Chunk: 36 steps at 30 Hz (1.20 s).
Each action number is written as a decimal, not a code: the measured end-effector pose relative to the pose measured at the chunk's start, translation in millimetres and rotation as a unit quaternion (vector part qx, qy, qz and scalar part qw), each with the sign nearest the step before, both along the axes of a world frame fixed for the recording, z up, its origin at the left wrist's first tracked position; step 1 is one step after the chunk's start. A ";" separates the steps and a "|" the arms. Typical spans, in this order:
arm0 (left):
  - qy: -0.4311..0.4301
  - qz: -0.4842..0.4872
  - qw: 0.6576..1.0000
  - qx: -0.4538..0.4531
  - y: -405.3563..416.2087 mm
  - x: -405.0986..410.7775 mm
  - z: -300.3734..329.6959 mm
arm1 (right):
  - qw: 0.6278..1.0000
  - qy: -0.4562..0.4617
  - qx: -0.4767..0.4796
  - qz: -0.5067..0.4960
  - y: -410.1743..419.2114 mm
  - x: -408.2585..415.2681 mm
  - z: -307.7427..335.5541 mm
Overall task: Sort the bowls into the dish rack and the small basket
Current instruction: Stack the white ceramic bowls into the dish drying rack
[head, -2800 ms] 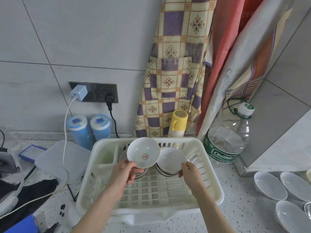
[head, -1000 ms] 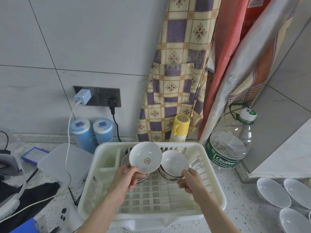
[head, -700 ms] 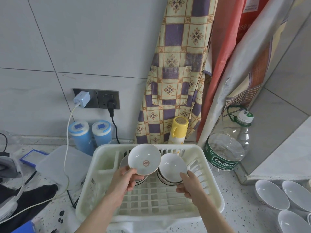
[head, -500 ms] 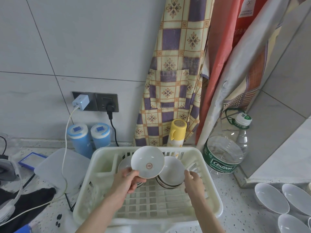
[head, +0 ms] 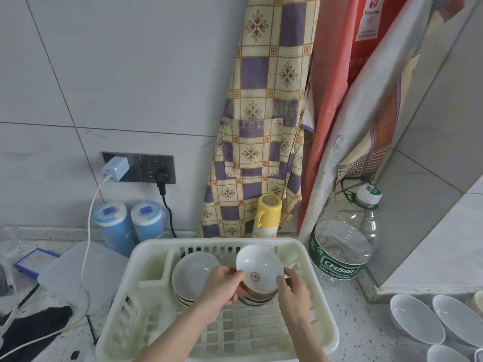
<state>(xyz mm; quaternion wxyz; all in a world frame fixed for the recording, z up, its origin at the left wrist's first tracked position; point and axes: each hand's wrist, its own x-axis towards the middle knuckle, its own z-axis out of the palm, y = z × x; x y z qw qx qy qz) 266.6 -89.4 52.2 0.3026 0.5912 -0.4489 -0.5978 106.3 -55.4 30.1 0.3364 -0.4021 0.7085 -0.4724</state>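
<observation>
A cream plastic dish rack (head: 146, 259) stands on the counter in front of me. A small white bowl (head: 258, 267) with a red mark inside tilts on the right-hand stack of bowls (head: 254, 300) in the rack. My left hand (head: 222, 291) grips its left rim. My right hand (head: 294, 288) touches its right side, fingers apart. A second stack of bowls (head: 194, 273) leans at the left in the rack. Three white bowls (head: 415, 318) lie on the counter at the far right. No small basket is in view.
A large clear water bottle (head: 342, 246) stands right of the rack, a yellow flask (head: 266, 215) behind it. Two blue canisters (head: 128, 228) and a flat white lid (head: 70, 273) sit at the left. A charger cable (head: 86, 259) hangs from the wall socket. Aprons hang on the wall.
My left hand has carried the marked bowl to the right, from over the left stack onto the right stack. My right hand has come up to the bowl's right side.
</observation>
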 end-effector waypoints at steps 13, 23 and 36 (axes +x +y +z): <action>-0.115 -0.044 0.989 -0.087 -11.2 -3.3 -14.2 | 0.997 0.065 0.045 0.005 -2.5 -1.7 -9.5; -0.147 -0.051 0.983 -0.094 -6.9 -4.2 -12.4 | 0.997 0.050 0.057 -0.002 -1.4 -2.1 -8.0; -0.092 -0.001 0.994 -0.064 23.8 17.3 6.3 | 0.998 0.056 0.036 -0.017 10.2 0.1 9.7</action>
